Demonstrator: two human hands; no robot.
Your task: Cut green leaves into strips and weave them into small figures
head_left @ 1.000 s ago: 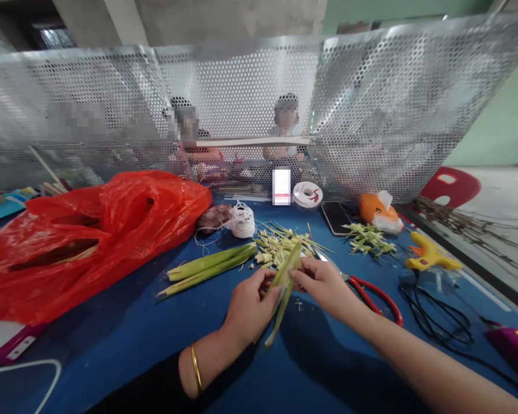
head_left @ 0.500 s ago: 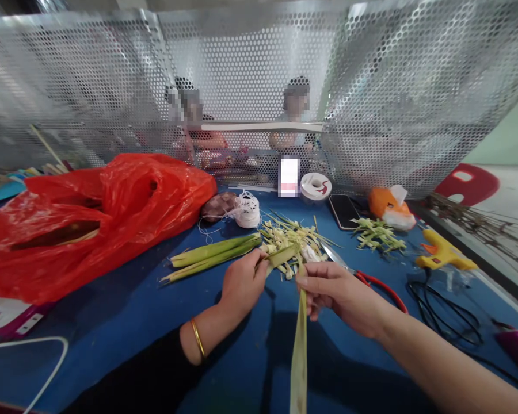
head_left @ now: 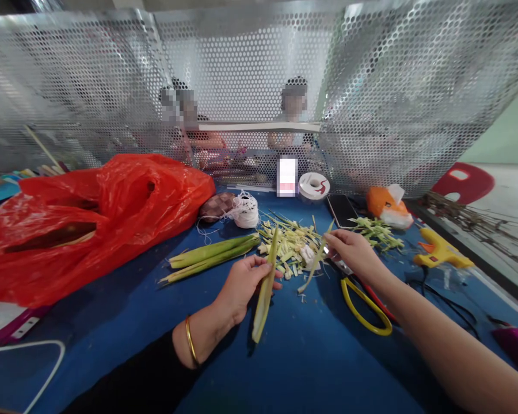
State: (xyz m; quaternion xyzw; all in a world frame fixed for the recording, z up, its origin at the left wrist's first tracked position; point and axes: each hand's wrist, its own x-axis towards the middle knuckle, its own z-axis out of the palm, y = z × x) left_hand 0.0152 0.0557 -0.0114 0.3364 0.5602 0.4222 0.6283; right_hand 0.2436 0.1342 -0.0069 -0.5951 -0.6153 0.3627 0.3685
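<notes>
My left hand pinches a long pale-green leaf piece, which stands nearly upright between thumb and fingers. To the right, my right hand holds a thin, narrow leaf strip between its fingertips, over the edge of a pile of cut leaf scraps. Scissors with red and yellow handles lie beneath my right hand, which partly covers their blades. Left of the pile, bundled green leaf stalks rest on the blue table.
A red plastic bag fills the left. Behind the scraps stand a white string roll and a ribbon spool. A phone, an orange tissue pack and a yellow glue gun lie right. A perforated metal screen closes the back.
My hands have drawn apart; the long strip hanging down from my right hand is gone from there. My right hand has moved right and away, now with a thin strip, and the scissors' yellow handle shows.
</notes>
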